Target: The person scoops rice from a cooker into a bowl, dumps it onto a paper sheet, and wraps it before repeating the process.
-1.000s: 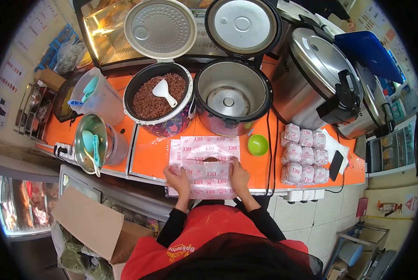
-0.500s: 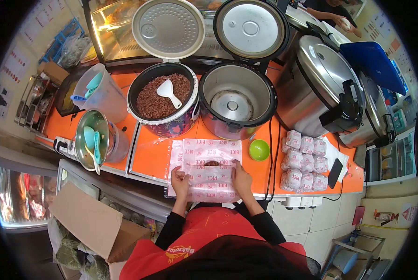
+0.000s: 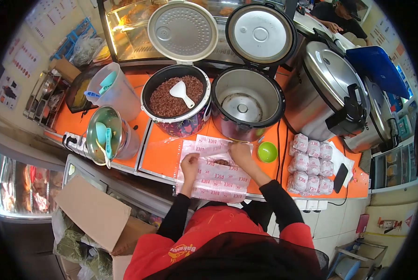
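Observation:
A printed wrapping sheet (image 3: pixel 218 182) lies at the counter's front edge, with a small mound of brown rice (image 3: pixel 222 162) partly showing on it. My left hand (image 3: pixel 190 166) is closed at the sheet's left side. At the sheet's upper right part, my right hand (image 3: pixel 240 153) is closed on the sheet, its fingertips partly hidden. Behind them stands an open cooker of brown rice (image 3: pixel 171 93) with a white paddle (image 3: pixel 182 94) on the rice. To its right is an open, empty cooker pot (image 3: pixel 246 98). A green bowl (image 3: pixel 267 152) sits right of the sheet.
Several wrapped packets (image 3: pixel 310 164) are stacked at the right beside a phone (image 3: pixel 340 178). Large steel cookers (image 3: pixel 328 88) stand behind them. Containers with utensils (image 3: pixel 107 135) are at the left. Cables cross the counter near the packets. Another person (image 3: pixel 342 18) is at the upper right.
Both hands have moved up toward the sheet's far edge, the right one farther. The folded sheet has opened out around the rice. The camera view has shifted slightly.

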Demonstrator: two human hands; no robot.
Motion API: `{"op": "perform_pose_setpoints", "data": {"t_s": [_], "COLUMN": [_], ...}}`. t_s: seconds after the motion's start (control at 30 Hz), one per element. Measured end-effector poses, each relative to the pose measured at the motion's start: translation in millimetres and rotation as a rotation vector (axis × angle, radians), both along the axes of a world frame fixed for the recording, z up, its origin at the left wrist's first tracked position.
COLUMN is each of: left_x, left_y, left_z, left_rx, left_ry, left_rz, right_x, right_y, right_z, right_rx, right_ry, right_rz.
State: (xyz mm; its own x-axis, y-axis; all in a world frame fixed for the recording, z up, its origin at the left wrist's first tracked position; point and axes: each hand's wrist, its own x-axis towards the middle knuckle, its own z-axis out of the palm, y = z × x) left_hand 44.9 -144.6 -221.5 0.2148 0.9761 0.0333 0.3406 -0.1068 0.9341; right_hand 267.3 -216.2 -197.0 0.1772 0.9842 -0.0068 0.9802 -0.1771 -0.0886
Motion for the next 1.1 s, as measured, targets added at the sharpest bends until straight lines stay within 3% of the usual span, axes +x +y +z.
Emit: {"op": "perform_pose_setpoints", "data": {"t_s": [0.07, 0.1, 0.17, 0.3, 0.4, 0.57, 0.67, 0.77, 0.83, 0.9, 1.03, 1.1], "left_x": [17, -1, -23, -1, 5, 7, 1, 4, 4, -1, -7, -11], "left_y": [-37, -53, -78, -97, -95, -89, -95, -70, -51, -36, -10, -7], "left_z": [55, 17, -18, 23, 27, 7, -15, 10, 24, 32, 14, 13], "left_rx": [0.541, 0.665, 0.906, 0.906, 0.79, 0.482, -0.143, 0.752, 1.09, 1.147, 0.918, 0.857], "left_ry": [0.095, 0.213, 0.347, 0.407, 0.447, 0.454, -0.011, 0.271, 0.404, 0.5, 0.409, 0.364], "left_rz": [0.272, 0.172, -0.386, -0.631, -0.652, -0.792, -0.309, -0.036, -0.146, -0.563, -0.882, -0.936], "right_x": [-6, -7, 1, 5, -19, -65, -70, -73, -75, -76, -79, -82], "right_y": [-11, -17, -21, -33, -54, -98, -108, -111, -111, -111, -116, -119], "right_z": [64, 87, 70, 56, 67, 46, 23, 19, 19, 17, 3, -1], "right_rx": [0.252, 0.378, 0.37, 0.122, 0.143, 0.444, 0.484, 0.517, 0.552, 0.587, 0.581, 0.565], "right_ry": [0.005, 0.006, 0.135, 0.472, 0.41, 0.306, 0.316, 0.314, 0.317, 0.325, 0.408, 0.49], "right_rz": [0.214, 0.319, 0.351, 0.288, 0.258, 0.085, 0.024, -0.008, -0.024, -0.029, -0.141, -0.226]}}
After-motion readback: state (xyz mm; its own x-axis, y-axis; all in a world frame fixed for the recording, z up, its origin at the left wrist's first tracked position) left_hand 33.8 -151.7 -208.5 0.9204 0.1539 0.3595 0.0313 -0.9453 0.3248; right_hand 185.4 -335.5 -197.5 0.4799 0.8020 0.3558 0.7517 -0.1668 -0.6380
